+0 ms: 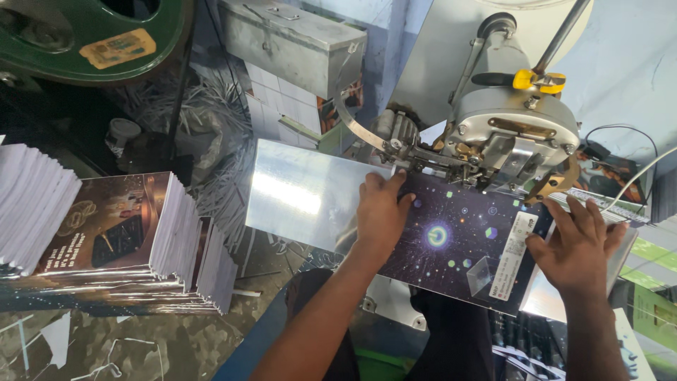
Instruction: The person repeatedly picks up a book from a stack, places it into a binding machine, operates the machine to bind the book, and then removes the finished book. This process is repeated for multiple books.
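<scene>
A dark printed card (458, 243) with a glowing ring and star pattern lies flat under the head of a grey metal machine (511, 130). My left hand (381, 212) presses flat on the card's left part, fingertips close to the machine's head. At the card's right edge my right hand (578, 247) rests with spread fingers, thumb on a white label strip (513, 257). A glossy silver sheet (303, 194) extends left from the card.
Stacks of printed dark booklets (127, 240) sit at the left, with white-edged piles (32, 204) beside them. A grey metal box (293, 42) stands at the back. Paper trimmings (204, 120) litter the floor. More printed sheets (649, 282) lie at the right.
</scene>
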